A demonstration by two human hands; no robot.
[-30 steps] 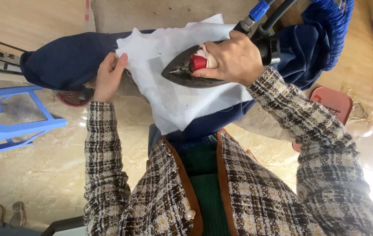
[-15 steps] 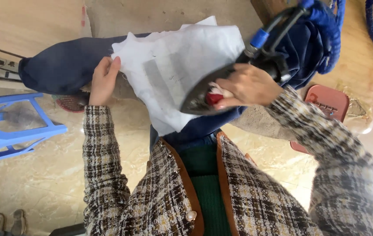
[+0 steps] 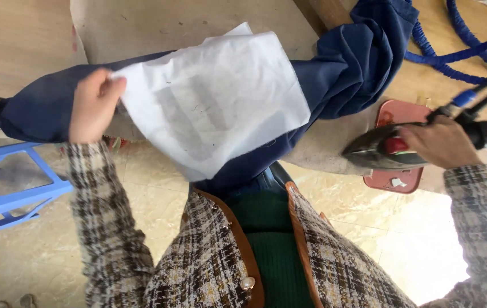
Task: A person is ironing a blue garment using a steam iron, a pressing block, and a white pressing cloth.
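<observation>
White cloth [image 3: 220,108]: lies spread over the dark blue garment, slightly rumpled, its left corner pinched up.
Left hand [image 3: 92,105]: closed on that left corner of the white cloth, fingers curled around the edge.
Blue garment [image 3: 334,80]: draped across the padded bench [image 3: 323,154], one end bunched at upper right, the other stretched out to the left.
Iron [image 3: 383,151]: dark, pointed nose facing left, held off the cloth, over the red rest [image 3: 394,177] at the bench's right end.
Right hand [image 3: 440,142]: wrapped tight around the iron's handle.
Blue hose [image 3: 454,51]: looped on the wooden surface behind the iron.
Blue plastic stool [image 3: 9,188]: on the tiled floor, lower left.
</observation>
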